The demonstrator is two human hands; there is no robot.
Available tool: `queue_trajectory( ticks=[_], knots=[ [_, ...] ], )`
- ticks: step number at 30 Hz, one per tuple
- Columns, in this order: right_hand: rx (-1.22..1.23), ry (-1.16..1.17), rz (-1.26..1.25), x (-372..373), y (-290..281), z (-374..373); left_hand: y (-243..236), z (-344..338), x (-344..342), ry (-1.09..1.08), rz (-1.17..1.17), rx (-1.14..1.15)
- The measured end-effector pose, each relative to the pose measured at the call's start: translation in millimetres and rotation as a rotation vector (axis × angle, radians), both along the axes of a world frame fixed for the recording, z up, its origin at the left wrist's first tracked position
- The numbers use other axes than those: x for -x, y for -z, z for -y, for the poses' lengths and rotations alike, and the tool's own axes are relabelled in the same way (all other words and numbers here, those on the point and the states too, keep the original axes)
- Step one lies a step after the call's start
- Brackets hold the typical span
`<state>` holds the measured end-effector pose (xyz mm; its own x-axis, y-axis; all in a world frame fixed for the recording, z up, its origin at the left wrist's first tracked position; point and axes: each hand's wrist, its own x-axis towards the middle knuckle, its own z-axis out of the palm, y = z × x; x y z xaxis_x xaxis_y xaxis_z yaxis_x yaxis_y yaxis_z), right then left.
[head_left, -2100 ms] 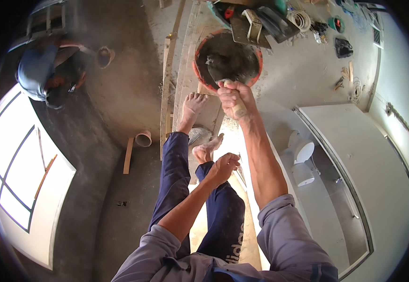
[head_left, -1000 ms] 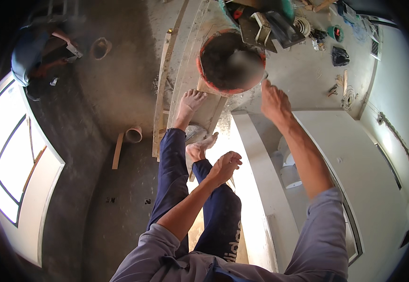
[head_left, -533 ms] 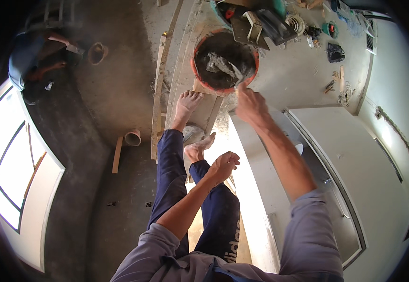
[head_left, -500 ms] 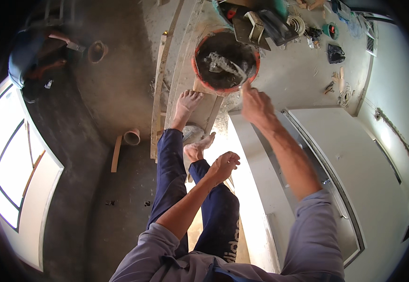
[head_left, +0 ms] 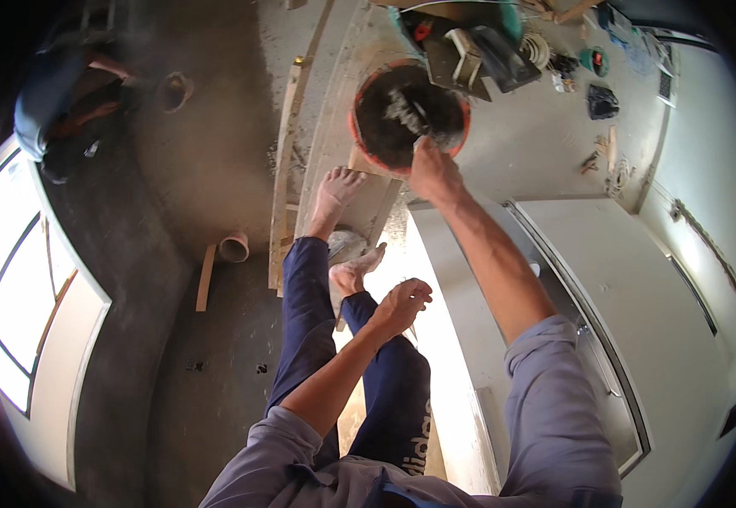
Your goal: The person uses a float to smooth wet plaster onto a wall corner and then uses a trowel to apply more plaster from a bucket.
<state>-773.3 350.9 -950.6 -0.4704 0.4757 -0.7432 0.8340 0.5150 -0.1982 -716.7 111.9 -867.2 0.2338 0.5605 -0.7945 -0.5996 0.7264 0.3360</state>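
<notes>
My right hand (head_left: 435, 172) is closed round the handle of a trowel, over the near side of a round bucket with an orange-red rim (head_left: 356, 127). Dark wet mortar (head_left: 385, 140) lies inside it. A lump of grey mortar (head_left: 405, 112) sits on the trowel, largely hiding the blade. Above my right thigh hovers my left hand (head_left: 402, 306), its fingers loosely curled and apart, with nothing visible in them. Just beyond the bucket, a plastering float (head_left: 467, 61) with a pale handle and a dark tool (head_left: 499, 57) rest across a teal tub (head_left: 510, 19).
My bare feet (head_left: 338, 190) stand on or beside planks (head_left: 376, 199) near the bucket. White panels (head_left: 605, 279) rise on the right. Cable coils (head_left: 535, 51) and a black bag (head_left: 602, 102) lie at the far right. Another person (head_left: 50, 97) crouches at the far left, near a small bucket (head_left: 175, 91).
My right hand has moved left and slightly nearer to the bucket's middle, carrying the trowel with its mortar. My left hand has hardly moved.
</notes>
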Motion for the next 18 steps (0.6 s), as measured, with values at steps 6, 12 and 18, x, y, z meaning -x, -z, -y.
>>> queue_trajectory(
  ticks=[6,12,18],
  knots=[
    [0.002,0.013,0.049,-30.7,-61.0,12.4,-2.9,-6.4,-1.9,0.060,0.001,-0.002],
    [0.157,0.434,0.098,-57.0,-85.9,-3.4,-13.9,-14.5,12.0,0.048,0.029,0.043],
    [0.422,0.701,0.247,-0.8,-2.1,-30.2,-12.2,-14.2,8.5,0.099,0.042,-0.004]
  ],
)
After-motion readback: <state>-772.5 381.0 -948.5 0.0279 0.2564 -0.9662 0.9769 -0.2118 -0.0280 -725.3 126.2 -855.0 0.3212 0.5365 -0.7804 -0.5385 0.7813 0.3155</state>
